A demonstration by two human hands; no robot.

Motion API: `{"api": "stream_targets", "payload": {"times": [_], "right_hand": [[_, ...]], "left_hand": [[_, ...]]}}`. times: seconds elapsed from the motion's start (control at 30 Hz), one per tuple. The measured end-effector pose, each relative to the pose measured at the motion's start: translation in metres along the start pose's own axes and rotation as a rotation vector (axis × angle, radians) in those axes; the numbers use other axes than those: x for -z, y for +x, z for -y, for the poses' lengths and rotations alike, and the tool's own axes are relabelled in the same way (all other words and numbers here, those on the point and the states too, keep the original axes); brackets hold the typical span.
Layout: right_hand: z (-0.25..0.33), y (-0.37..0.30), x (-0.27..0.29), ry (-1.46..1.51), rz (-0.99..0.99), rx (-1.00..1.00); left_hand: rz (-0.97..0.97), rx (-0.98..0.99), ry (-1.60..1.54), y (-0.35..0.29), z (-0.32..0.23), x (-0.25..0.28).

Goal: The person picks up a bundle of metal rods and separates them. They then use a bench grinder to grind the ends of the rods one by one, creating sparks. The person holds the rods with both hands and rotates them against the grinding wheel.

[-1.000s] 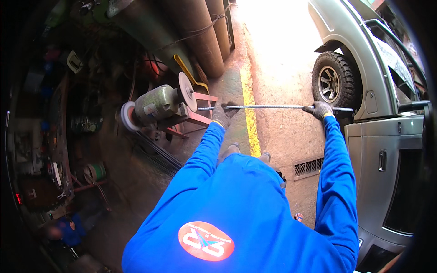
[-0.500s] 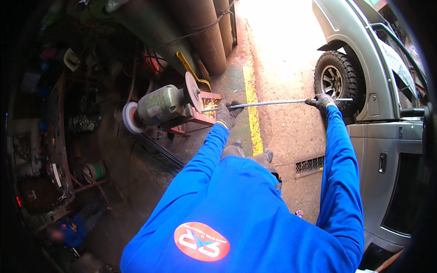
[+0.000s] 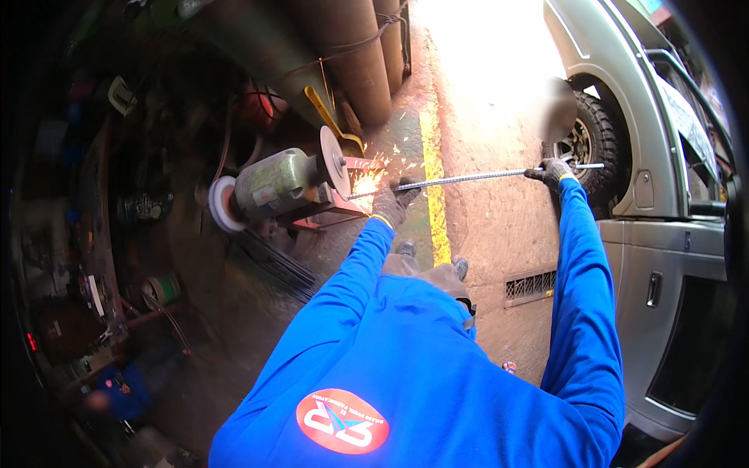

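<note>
Blue long-sleeved shirt (image 3: 437, 359), red oval emblem (image 3: 342, 421), grey yellow-edged gloves (image 3: 392, 207)

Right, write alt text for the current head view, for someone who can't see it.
Sparks fly as a gloved left hand and right hand hold a metal rod, its left end at the disc of a grinder. A silver vehicle stands at right, beyond a yellow floor line.

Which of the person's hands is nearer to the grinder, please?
Left. The left hand grips the metal rod just right of the grinder; the right hand holds it near its far end, by the vehicle wheel.
</note>
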State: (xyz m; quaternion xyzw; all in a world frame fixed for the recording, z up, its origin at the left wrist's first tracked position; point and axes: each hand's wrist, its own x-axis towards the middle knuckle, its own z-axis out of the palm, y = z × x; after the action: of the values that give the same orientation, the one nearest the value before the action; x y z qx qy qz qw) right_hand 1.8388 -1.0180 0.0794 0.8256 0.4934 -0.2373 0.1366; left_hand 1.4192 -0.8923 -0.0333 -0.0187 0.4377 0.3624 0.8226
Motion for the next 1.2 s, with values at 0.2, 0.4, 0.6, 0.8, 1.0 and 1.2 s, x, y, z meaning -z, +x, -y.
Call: {"api": "stream_targets", "payload": {"times": [0.2, 0.4, 0.6, 0.8, 1.0, 1.2], "right_hand": [[-0.002, 0.000, -0.006, 0.013, 0.008, -0.013], [0.006, 0.004, -0.008, -0.087, -0.040, -0.010], [-0.019, -0.019, -0.039, -0.253, -0.072, 0.119], [-0.080, -0.077, -0.114, 0.095, 0.536, 0.206], [-0.035, -0.212, -0.095, 0.083, 0.791, 0.289], [-0.011, -0.295, -0.123, 0.653, 0.924, 0.097]], "left_hand": [[-0.078, 0.005, -0.023, -0.008, 0.001, -0.013], [-0.050, -0.008, 0.015, -0.009, -0.004, -0.013], [-0.009, 0.051, -0.116, 0.010, 0.029, 0.027], [0.416, -0.510, 1.448, -0.051, 0.044, 0.103], [-0.572, 0.224, 0.388, -0.010, 0.054, 0.189], [-0.576, -0.101, 0.099, -0.060, 0.013, 0.280]]}}
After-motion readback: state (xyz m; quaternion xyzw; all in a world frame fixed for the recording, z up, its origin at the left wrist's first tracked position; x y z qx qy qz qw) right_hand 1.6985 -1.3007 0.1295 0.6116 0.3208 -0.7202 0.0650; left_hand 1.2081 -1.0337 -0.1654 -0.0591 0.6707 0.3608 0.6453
